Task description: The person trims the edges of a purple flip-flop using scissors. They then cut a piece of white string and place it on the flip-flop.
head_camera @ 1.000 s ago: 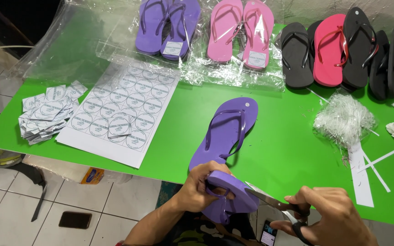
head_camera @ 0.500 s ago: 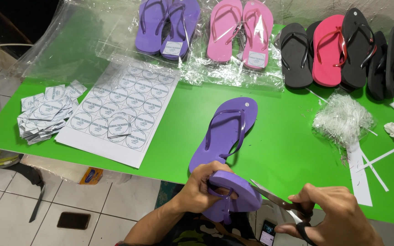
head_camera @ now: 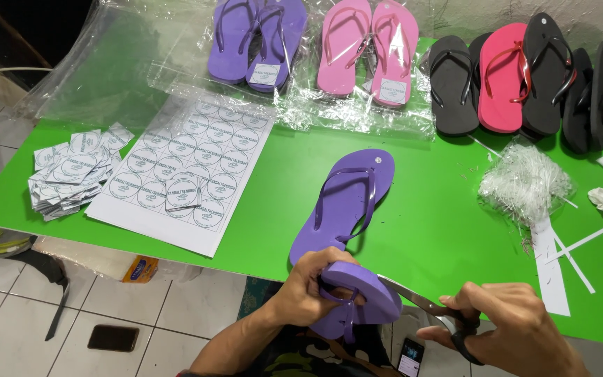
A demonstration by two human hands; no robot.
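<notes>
Scissors point(head_camera: 420, 305), gripped in the right hand point(head_camera: 511, 328), have closed in on the purple flip-flop point(head_camera: 357, 297) pinched by the left hand point(head_camera: 308, 290), beside its mate point(head_camera: 343, 202) on the green table point(head_camera: 441, 209).

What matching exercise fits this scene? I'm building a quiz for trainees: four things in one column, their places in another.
1. Purple rubber flip-flop with straps up
2. Folded purple flip-flop
3. Metal scissors
4. White sheet of round stickers

A. In the right hand
B. Flat on the green table, centre
C. In the left hand
D. On the table, left

Pairs: 1-B, 2-C, 3-A, 4-D
</notes>
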